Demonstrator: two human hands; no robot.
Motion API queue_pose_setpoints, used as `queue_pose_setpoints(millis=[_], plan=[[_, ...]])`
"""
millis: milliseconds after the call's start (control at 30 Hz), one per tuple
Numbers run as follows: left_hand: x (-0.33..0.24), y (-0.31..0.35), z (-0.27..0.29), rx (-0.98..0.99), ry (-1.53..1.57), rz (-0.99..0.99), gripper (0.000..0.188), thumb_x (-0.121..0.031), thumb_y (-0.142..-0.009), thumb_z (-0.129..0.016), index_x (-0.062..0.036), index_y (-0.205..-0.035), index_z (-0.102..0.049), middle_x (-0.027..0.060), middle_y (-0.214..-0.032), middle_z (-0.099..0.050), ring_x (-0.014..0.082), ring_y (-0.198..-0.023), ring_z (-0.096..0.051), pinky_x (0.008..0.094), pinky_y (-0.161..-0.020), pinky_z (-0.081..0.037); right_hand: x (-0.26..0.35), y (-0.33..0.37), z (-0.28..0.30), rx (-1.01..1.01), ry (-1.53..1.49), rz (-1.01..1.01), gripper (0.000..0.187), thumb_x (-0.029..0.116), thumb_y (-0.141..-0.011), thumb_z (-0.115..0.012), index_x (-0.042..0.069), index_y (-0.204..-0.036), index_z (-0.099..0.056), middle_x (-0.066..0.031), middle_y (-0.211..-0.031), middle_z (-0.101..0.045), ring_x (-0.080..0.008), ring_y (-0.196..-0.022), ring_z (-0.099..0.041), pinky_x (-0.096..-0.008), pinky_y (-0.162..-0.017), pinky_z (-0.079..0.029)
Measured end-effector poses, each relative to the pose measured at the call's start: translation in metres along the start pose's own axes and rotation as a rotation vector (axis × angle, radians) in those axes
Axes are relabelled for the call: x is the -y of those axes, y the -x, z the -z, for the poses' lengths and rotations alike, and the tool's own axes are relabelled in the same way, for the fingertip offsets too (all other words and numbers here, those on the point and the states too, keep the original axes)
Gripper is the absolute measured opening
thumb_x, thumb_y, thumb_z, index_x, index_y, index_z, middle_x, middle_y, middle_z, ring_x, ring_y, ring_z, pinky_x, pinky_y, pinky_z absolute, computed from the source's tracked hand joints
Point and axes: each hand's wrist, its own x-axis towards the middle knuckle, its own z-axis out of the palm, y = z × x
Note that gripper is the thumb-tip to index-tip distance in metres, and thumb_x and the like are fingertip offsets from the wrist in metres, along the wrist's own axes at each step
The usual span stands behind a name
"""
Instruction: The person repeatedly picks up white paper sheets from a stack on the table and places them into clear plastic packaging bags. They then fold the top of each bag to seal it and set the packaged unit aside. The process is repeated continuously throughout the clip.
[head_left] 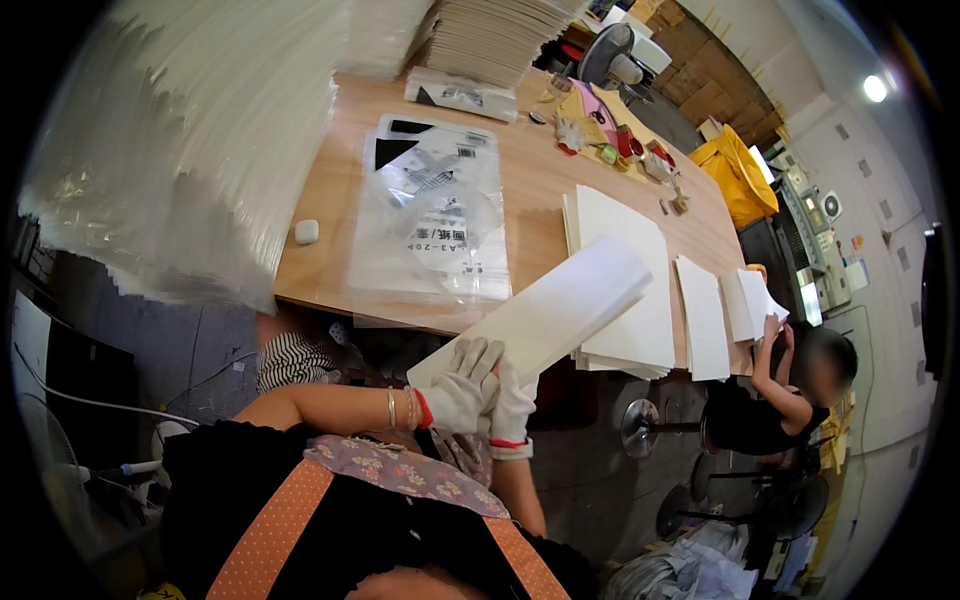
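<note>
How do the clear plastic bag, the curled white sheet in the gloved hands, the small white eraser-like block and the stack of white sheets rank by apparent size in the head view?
1. Clear plastic bag, largest.
2. Stack of white sheets and the curled white sheet: look alike, and the curled sheet is nearer the camera, so unranked.
3. Small white block, smallest.

Right hand (pixel 513 405) mostly hidden behind left hand (pixel 462 390); co-worker's face blurred.

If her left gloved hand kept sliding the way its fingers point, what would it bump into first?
Probably the stack of white sheets on the wooden table's near edge; the left hand points up-right along the curled sheet it holds. Depth is unclear.
</note>
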Motion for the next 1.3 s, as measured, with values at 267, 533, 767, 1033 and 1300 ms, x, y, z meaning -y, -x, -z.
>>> queue_pose_setpoints(millis=[267,533,767,1033,1300], plan=[[0.117,-0.087,0.129,-0.752,-0.526,-0.030,0.059,-0.017,-0.075,-0.065,-0.0084,-0.130,-0.046,0.0240,-0.126,-0.047,0.0416,-0.118,-0.045,0.0496,-0.100,-0.036,0.053,-0.006,0.006,0.167,1.046,0.456,0.022,0.012,-0.083,-0.061,0.005,-0.105,-0.061,-0.0121,-0.106,-0.064,-0.0230,-0.080,-0.066,-0.0344,-0.067,-0.053],[0.094,-0.104,0.056,-0.114,-0.433,-0.103,0.036,-0.010,-0.077,-0.054,0.0014,-0.111,-0.052,0.0182,-0.092,-0.061,0.0304,-0.084,-0.061,0.0398,-0.078,-0.049,0.043,-0.084,-0.019,0.492,1.640,0.177,0.034,0.025,-0.080,-0.061,0.010,-0.111,-0.060,-0.0146,-0.105,-0.063,-0.0339,-0.093,-0.061,-0.0416,-0.079,-0.050],[0.104,-0.090,0.032,-0.265,0.236,0.147,0.038,-0.011,-0.076,-0.058,-0.0030,-0.113,-0.058,0.0161,-0.091,-0.063,0.0305,-0.084,-0.061,0.0385,-0.077,-0.050,0.019,-0.140,-0.038,0.015,1.537,0.504,0.046,0.034,-0.084,-0.059,0.003,-0.117,-0.052,-0.0202,-0.105,-0.061,-0.0341,-0.101,-0.059,-0.0417,-0.085,-0.047],[0.233,-0.008,-0.002,-0.360,-0.110,0.181,0.035,-0.008,-0.085,-0.053,-0.0035,-0.119,-0.052,0.0103,-0.099,-0.057,0.0213,-0.081,-0.056,0.0310,-0.074,-0.048,-0.021,-0.181,-0.026,0.003,1.595,-0.071,0.041,0.037,-0.091,-0.051,0.016,-0.126,-0.046,-0.0234,-0.106,-0.063,-0.0421,-0.098,-0.060,-0.0490,-0.080,-0.048],[0.207,0.062,0.022,-0.564,0.684,0.779,0.026,-0.006,-0.092,-0.046,-0.0037,-0.117,-0.048,0.0036,-0.094,-0.051,0.0112,-0.079,-0.048,0.0243,-0.071,-0.043,-0.009,-0.093,-0.008,0.340,1.458,0.009,0.053,0.020,-0.093,-0.046,0.011,-0.141,-0.025,-0.0225,-0.108,-0.062,-0.0361,-0.094,-0.062,-0.0437,-0.079,-0.049]])
